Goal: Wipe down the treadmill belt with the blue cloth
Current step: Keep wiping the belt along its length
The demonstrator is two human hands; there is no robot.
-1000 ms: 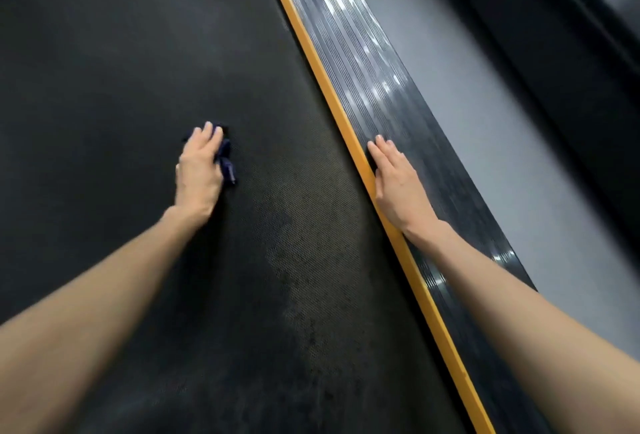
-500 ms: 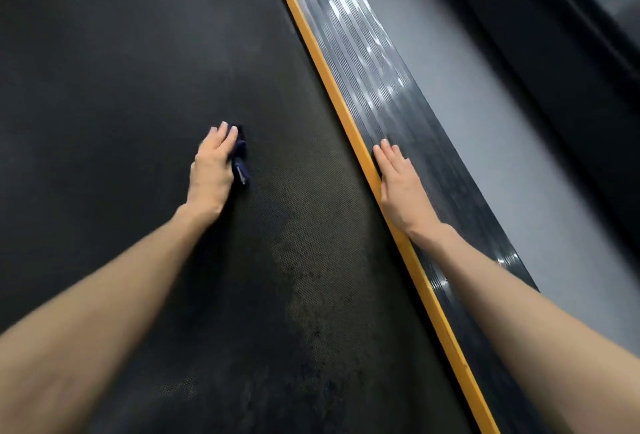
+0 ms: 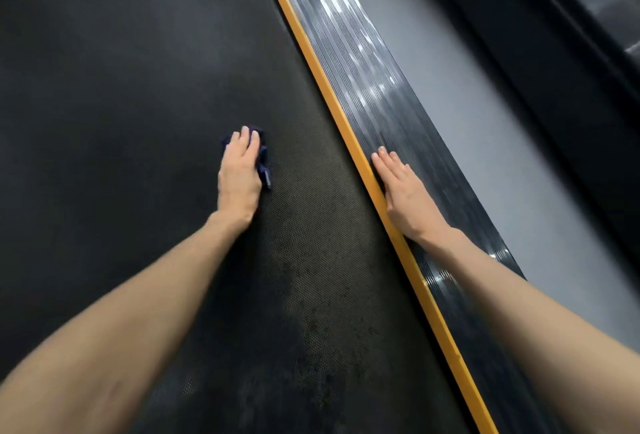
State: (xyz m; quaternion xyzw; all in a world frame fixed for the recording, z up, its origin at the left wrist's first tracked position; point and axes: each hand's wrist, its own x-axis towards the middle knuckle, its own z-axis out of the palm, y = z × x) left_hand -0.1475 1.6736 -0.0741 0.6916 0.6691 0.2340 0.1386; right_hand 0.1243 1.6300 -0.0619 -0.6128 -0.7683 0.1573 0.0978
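The black textured treadmill belt [image 3: 138,121] fills the left and middle of the view. My left hand [image 3: 239,177] lies flat on it with straight fingers, pressing the dark blue cloth [image 3: 265,170] against the belt. Only the cloth's edges show at my fingertips and along the right side of my palm. My right hand [image 3: 403,194] rests flat, fingers straight, on the ribbed dark side rail [image 3: 363,69], its inner edge against the orange strip [image 3: 311,55]. A duller, speckled patch of belt runs between my forearms.
Grey floor [image 3: 485,121] lies right of the side rail. A dark frame or neighbouring machine [image 3: 554,52] runs along the far right. The orange strip separates belt and rail along the whole length.
My left hand has slid the cloth to the right across the belt, closer to the orange strip. My right hand has stayed on the side rail.
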